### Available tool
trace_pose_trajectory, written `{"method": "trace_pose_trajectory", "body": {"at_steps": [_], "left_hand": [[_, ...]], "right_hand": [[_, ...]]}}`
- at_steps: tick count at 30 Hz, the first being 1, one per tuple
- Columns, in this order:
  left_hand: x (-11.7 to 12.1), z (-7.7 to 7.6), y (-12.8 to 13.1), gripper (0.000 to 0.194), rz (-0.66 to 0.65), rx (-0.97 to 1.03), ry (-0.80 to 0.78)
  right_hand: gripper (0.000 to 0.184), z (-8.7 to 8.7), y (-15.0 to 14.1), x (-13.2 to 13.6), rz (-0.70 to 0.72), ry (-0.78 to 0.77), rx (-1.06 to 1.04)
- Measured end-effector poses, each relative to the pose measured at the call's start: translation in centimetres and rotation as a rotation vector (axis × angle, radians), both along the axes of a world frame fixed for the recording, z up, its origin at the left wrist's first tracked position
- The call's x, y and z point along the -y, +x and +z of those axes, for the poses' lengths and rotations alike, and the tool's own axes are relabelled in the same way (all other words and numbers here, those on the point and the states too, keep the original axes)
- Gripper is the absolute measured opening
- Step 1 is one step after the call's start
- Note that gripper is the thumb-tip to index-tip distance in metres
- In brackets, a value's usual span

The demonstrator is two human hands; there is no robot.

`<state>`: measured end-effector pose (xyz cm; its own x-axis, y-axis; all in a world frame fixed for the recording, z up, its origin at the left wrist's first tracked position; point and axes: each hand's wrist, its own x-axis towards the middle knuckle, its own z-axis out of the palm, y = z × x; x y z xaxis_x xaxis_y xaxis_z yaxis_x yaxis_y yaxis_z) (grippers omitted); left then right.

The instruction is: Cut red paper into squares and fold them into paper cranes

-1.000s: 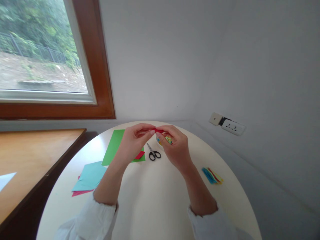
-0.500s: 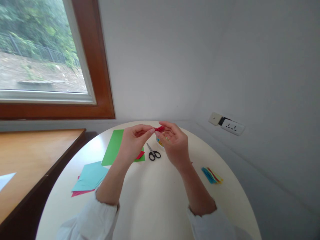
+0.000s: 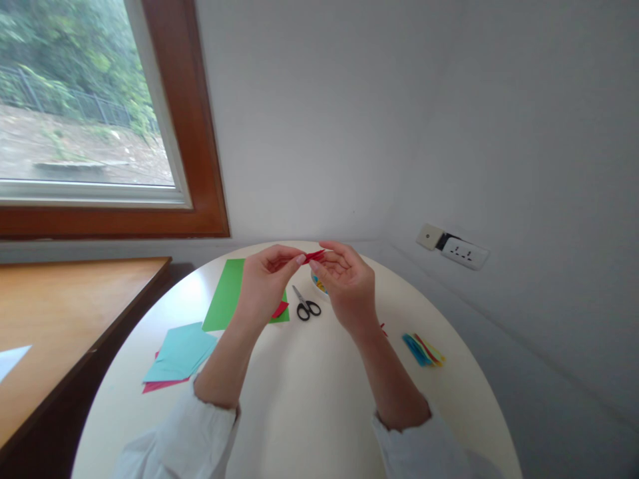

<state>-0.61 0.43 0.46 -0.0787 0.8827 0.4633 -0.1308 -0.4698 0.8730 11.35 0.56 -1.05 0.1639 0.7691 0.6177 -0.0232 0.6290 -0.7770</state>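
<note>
My left hand (image 3: 267,273) pinches a small strip of red folded paper (image 3: 314,256) between thumb and fingertips, above the far part of the table. From the other side my right hand (image 3: 349,279) curls around the strip's right end, its thumb against the lower edge and the fingers behind. Just beneath the hands lie scissors (image 3: 306,307) with black handles, blades pointing away. A round container with colourful contents (image 3: 319,284) is mostly hidden behind my right hand. Green paper (image 3: 223,299) lies under my left hand, with a red paper piece (image 3: 281,309) on it.
Light blue sheets (image 3: 180,352) lie over pink-red paper (image 3: 164,384) at the left of the round white table (image 3: 309,412). Coloured paper strips (image 3: 422,350) rest on the right, near a small red bit (image 3: 383,329). A wooden surface (image 3: 74,293) adjoins at left; a wall stands behind.
The red paper has shifted slightly left and more of it shows between my hands. My right fingers have opened a little around its end.
</note>
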Motion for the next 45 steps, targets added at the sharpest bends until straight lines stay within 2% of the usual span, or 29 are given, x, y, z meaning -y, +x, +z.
{"method": "trace_pose_trajectory", "body": {"at_steps": [4, 10, 18, 23, 26, 32, 37, 45], "left_hand": [[-0.3, -0.3, 0.2, 0.02, -0.05, 0.086, 0.015], [-0.6, -0.9, 0.7, 0.021, -0.211, 0.182, 0.023], [-0.2, -0.8, 1.0, 0.02, -0.244, 0.177, 0.007], [-0.1, -0.8, 1.1, 0.02, -0.258, 0.208, -0.025], [0.0, -0.6, 1.2, 0.023, -0.267, 0.242, -0.057], [-0.1, -0.3, 1.2, 0.034, -0.274, 0.284, -0.138], [-0.3, -0.5, 1.2, 0.033, -0.265, 0.309, -0.156], [-0.3, -0.6, 1.3, 0.024, -0.248, 0.294, -0.087]], "right_hand": [[0.029, 0.0, -0.1, 0.0, -0.002, 0.001, -0.032], [0.027, 0.3, -0.1, 0.1, -0.011, 0.003, -0.054], [0.02, 0.3, -0.3, 0.3, -0.116, 0.042, -0.101], [0.01, 0.1, -0.2, 0.5, -0.22, 0.088, 0.038], [0.002, 0.2, -0.1, 0.6, -0.293, 0.182, 0.171], [0.006, 0.5, -0.2, 1.0, -0.387, 0.31, 0.376], [0.009, 0.4, -0.2, 1.0, -0.391, 0.314, 0.431], [0.012, 0.5, -0.2, 1.0, -0.409, 0.354, 0.438]]}}
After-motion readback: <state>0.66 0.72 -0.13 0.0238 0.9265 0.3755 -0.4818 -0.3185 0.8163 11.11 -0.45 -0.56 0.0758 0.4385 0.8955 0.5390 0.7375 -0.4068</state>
